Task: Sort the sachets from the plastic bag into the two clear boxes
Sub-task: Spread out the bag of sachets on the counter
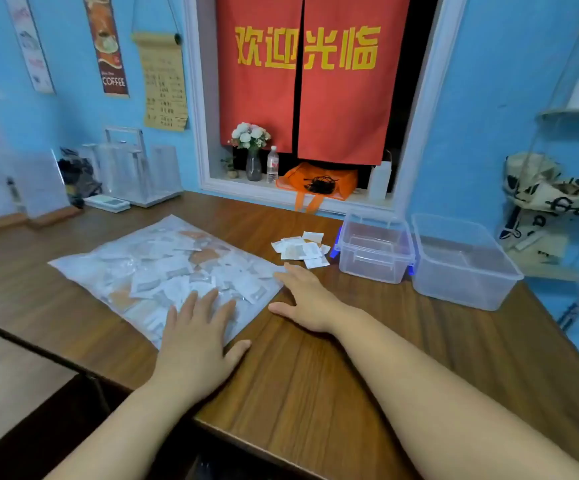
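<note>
A large clear plastic bag (149,265) full of white and orange sachets lies flat on the wooden table (315,375). My left hand (196,337) rests flat on the bag's near corner, fingers spread, holding nothing. My right hand (307,299) lies flat on the table at the bag's right edge, fingers apart and fingertips touching the bag. A small pile of loose sachets (302,249) sits between the bag and the boxes. Two clear boxes stand at the right: a smaller one with blue latches (374,268) and a bigger one (464,289). Both look empty.
A window sill behind the table holds a flower vase (253,164), a water bottle (272,166), an orange bag (319,183) and a white bottle (380,180). Clear acrylic stands (132,168) sit at the back left. A shelf with a patterned cloth bag (551,192) is at the right.
</note>
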{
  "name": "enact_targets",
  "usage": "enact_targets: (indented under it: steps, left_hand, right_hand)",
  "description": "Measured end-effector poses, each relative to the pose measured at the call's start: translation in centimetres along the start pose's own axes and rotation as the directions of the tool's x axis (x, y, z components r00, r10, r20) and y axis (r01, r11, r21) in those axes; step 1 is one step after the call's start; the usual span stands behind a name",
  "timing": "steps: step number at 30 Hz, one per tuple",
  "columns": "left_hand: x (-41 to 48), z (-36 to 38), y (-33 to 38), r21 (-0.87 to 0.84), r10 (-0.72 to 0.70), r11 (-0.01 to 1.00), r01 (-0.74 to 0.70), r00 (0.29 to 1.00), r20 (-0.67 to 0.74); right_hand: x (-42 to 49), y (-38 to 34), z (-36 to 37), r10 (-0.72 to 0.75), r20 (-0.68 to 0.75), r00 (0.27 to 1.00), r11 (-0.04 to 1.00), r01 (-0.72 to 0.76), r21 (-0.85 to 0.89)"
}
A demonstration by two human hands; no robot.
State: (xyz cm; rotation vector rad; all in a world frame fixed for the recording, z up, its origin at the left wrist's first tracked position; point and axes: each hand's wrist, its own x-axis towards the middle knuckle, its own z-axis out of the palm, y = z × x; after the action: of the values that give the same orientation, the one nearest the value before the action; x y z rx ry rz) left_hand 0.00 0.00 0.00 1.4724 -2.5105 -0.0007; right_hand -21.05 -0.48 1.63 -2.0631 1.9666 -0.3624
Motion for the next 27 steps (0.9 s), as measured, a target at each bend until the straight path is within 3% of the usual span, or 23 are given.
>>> enact_targets:
  steps: [2,7,10,18,20,24,27]
  left_hand:
    - [-0.1,0.2,-0.4,-0.014,-0.026,1.000,0.027,0.996,0.088]
    - [-0.4,0.6,-1.3,-0.066,0.031,0.997,-0.026,0.997,0.064]
    - [-1.5,0.2,-1.8,-0.183,0.067,0.981,-0.068,0.998,-0.012]
    - [-5.0,0.9,-3.7,-0.350,0.249,0.884,-0.309,0.946,-0.206]
    - [-5.2,1.0,-3.8,-0.389,0.264,0.862,-0.325,0.943,-0.203]
    - [-4.9,0.7,-3.3,-0.433,0.247,0.844,-0.316,0.946,-0.209]
    - [-5.2,0.4,-3.1,-0.530,0.186,0.806,-0.264,0.963,-0.198]
  right_hand:
    - [0.6,-0.1,0.0,-0.006,0.015,1.000,1.000,0.006,-0.028]
    - [0.4,0.2,0.0,-0.026,0.004,1.000,0.983,0.026,-0.179]
    - [-1.0,0.0,-0.3,-0.042,0.015,0.999,0.960,0.044,-0.276]
    - [-9.8,-0.5,-0.7,-0.092,0.008,0.996,0.949,0.091,-0.303]
    - [-10.4,-0.8,-1.1,-0.110,-0.036,0.993,0.953,0.095,-0.287]
    - [-9.2,-3.2,-0.1,-0.229,-0.066,0.971,0.973,0.228,-0.029]
    - [-7.7,-5.3,1.9,-0.351,-0.025,0.936,0.936,0.350,-0.040]
